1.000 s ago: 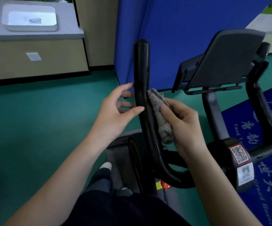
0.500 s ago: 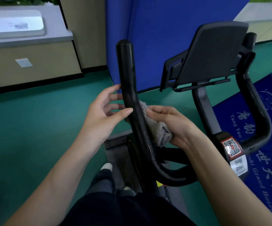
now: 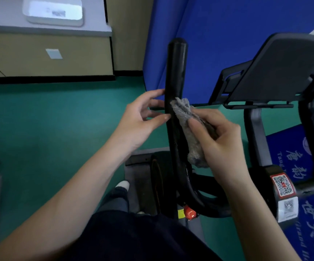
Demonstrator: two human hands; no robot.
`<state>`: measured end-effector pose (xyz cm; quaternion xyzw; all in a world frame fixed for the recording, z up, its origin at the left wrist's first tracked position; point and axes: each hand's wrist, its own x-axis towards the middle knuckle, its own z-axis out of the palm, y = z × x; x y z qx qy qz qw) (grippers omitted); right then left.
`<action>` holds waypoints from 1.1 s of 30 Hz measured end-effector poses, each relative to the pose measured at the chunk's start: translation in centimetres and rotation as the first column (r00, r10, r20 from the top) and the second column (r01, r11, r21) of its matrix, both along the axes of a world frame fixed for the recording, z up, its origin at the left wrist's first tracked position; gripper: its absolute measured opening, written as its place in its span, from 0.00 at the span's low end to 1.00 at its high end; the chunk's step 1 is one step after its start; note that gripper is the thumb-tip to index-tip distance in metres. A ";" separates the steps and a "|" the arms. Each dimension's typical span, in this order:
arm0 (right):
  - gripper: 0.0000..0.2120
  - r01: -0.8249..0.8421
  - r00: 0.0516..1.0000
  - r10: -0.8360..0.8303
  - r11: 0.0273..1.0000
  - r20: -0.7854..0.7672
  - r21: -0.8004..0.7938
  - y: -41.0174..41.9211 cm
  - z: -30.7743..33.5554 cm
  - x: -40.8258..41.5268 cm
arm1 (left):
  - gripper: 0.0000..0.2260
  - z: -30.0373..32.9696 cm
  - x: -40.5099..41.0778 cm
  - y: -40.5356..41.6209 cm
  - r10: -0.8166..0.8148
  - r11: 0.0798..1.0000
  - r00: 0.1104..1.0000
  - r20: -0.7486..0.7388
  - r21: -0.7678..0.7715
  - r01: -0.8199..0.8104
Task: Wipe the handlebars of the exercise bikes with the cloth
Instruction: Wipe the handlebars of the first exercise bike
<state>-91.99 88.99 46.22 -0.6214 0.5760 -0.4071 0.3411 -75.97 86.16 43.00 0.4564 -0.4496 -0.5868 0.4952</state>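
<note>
Cloth (image 3: pixel 192 129), one grey rag, partly hidden under the right hand (image 3: pixel 216 142), which pinches it against the left handlebar (image 3: pixel 175 76); left hand (image 3: pixel 139 121) spread, fingertips touching it.

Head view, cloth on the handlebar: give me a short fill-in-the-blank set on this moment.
1. The grey cloth is held in the ____ hand.
2. The cloth is pressed against the ____ side of the black handlebar.
3. The left hand touches the bar with its ____.
4. The floor is ____.

Missing words: right; right; fingertips; green
</note>
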 end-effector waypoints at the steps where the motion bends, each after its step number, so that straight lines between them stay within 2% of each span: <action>1: 0.07 -0.019 0.999 0.019 1.000 -0.033 -0.010 0.5 0.0 -0.3 | 0.21 0.0 0.0 0.1 -0.005 1.000 1.000 0.002 -0.003 0.005; 5: 0.07 -0.088 0.984 0.071 0.991 -0.161 -0.099 1.2 0.9 -0.8 | 0.21 0.1 -0.1 0.2 -0.007 1.000 1.000 0.007 -0.007 0.007; 9: 0.08 -0.183 0.949 0.114 0.958 -0.292 -0.222 -1.5 2.4 1.0 | 0.20 0.0 -0.3 0.5 -0.004 1.000 1.000 -0.013 -0.001 0.004; 15: 0.09 -0.358 0.787 0.214 0.922 -0.578 -0.145 -1.9 2.8 1.6 | 0.16 -0.7 -0.4 2.4 0.033 0.999 0.999 -0.028 0.004 -0.033; 23: 0.09 -0.415 0.761 0.321 0.909 -0.564 -0.043 1.4 2.6 -0.3 | 0.15 -2.1 -1.8 6.9 0.038 0.999 0.990 -0.134 0.029 -0.034; 26: 0.09 -0.398 0.788 0.276 0.911 -0.551 -0.113 1.6 2.8 -0.3 | 0.17 -2.5 -2.4 8.4 0.049 0.998 0.989 -0.138 0.042 -0.044; 28: 0.09 -0.418 0.773 0.263 0.896 -0.577 -0.151 1.4 2.8 0.2 | 0.17 -2.5 -2.7 8.8 0.047 0.998 0.990 -0.131 0.044 -0.042; 31: 0.09 -0.451 0.738 0.285 0.883 -0.612 -0.133 1.7 2.2 0.6 | 0.18 -2.5 -2.6 8.8 0.044 0.999 0.990 -0.131 0.031 -0.040; 33: 0.09 -0.439 0.758 0.285 0.888 -0.586 -0.136 2.3 1.9 0.3 | 0.17 -2.6 -2.3 8.5 0.023 1.000 0.993 -0.116 0.023 -0.021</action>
